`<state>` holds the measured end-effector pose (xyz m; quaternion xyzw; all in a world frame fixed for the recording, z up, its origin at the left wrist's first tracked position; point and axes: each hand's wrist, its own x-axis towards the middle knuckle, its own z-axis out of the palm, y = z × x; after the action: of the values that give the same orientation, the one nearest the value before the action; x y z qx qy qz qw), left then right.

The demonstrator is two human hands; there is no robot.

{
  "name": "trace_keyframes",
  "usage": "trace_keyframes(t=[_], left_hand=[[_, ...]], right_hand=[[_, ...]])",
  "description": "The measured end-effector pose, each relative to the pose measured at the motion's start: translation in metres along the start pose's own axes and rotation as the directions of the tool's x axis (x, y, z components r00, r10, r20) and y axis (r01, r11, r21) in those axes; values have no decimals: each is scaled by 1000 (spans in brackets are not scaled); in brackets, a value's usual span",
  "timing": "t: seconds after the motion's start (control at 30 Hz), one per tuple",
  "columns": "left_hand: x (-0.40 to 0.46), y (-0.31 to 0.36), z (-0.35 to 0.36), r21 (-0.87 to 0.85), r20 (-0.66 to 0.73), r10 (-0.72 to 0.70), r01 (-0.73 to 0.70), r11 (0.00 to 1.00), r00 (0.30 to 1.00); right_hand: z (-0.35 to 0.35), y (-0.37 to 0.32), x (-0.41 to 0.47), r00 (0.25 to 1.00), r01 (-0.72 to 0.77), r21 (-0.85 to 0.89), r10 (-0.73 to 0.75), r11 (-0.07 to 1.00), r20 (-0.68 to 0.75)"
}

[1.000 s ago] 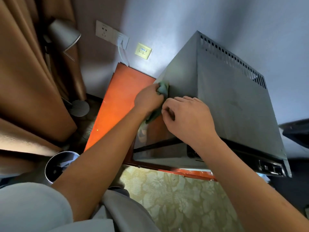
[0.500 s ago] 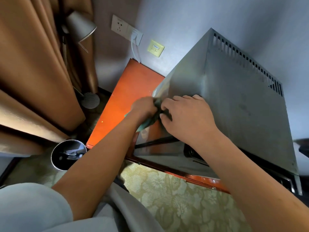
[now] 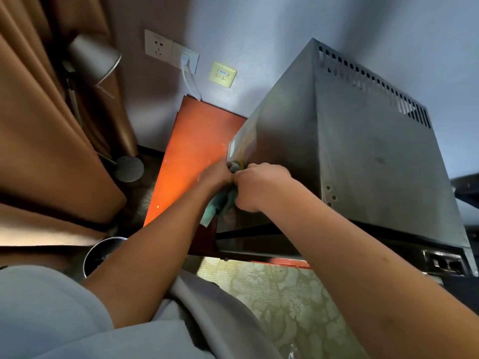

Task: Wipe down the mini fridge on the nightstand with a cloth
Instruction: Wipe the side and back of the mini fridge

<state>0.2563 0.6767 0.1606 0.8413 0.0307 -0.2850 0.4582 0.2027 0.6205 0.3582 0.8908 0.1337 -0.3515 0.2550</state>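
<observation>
— Head view: where is the cloth sitting?
— Against the mini fridge side on the nightstand; left hand and right hand are both gripping it.

Blue-grey wall at the far side carrying a white socket, brown curtain hanging left beside a grey lamp, patterned yellow-green carpet near.
</observation>
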Motion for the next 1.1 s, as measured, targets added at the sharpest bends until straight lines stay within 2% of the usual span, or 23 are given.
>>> trace_keyframes(t=[0.07, 0.17, 0.2, 0.27, 0.37, 0.47, 0.53, 0.63, 0.67, 0.73, 0.8, 0.83, 0.9, 0.93, 1.0, 1.03, 1.1], left_hand=[[5, 17, -17, -21, -76, 49, -51, 999, 996], [9, 43, -39, -303, -162, 113, -158, 940, 980], [11, 46, -42, -389, -164, 115, -171, 905, 980], [16, 41, -39, -416, -104, 92, -127, 901, 990], [36, 10, -13, -407, 29, -62, 68, 911, 998], [49, -19, 8, -307, 197, -178, 233, 923, 964], [38, -12, 0, -251, 208, -210, 259, 933, 955], [40, 6, -24, -307, 129, -128, 162, 938, 983], [41, 15, -35, -385, 111, -66, 104, 917, 992], [41, 34, -53, -628, 103, 82, 1, 778, 991], [43, 47, -60, -755, 86, 126, -18, 655, 988], [48, 47, -59, -762, 101, 119, 0, 648, 988], [53, 40, -49, -687, 147, 45, 69, 724, 988], [56, 29, -40, -634, 192, -5, 128, 763, 981], [53, 1, -18, -504, 325, -160, 314, 805, 932], [48, -14, -7, -402, 399, -248, 412, 818, 883], [38, -39, 8, -231, 480, -357, 508, 829, 801]], right_hand=[[3, -8, 11, 998, -69, 64, 69, 995, 4], [14, -16, 28, 980, -147, 272, 177, 951, -87], [20, -18, 35, 970, -158, 331, 209, 930, -126], [38, -26, 47, 938, -163, 373, 261, 913, -228], [71, -43, 56, 894, -182, 322, 293, 929, -340], [95, -62, 63, 897, -250, 203, 306, 947, -319], [100, -70, 70, 890, -299, 125, 324, 946, -320], [85, -62, 78, 850, -322, 64, 318, 945, -420], [75, -54, 81, 826, -328, 57, 315, 943, -468], [54, -37, 87, 776, -349, 67, 328, 935, -539], [43, -26, 93, 751, -374, 95, 361, 923, -552], [43, -24, 95, 746, -377, 118, 376, 919, -550], [49, -24, 97, 769, -355, 160, 385, 921, -511], [53, -26, 99, 808, -323, 188, 374, 927, -455], [64, -34, 109, 920, -244, 301, 319, 922, -230], [68, -40, 114, 958, -228, 364, 275, 903, -82], [72, -50, 120, 965, -258, 415, 215, 873, 148]])
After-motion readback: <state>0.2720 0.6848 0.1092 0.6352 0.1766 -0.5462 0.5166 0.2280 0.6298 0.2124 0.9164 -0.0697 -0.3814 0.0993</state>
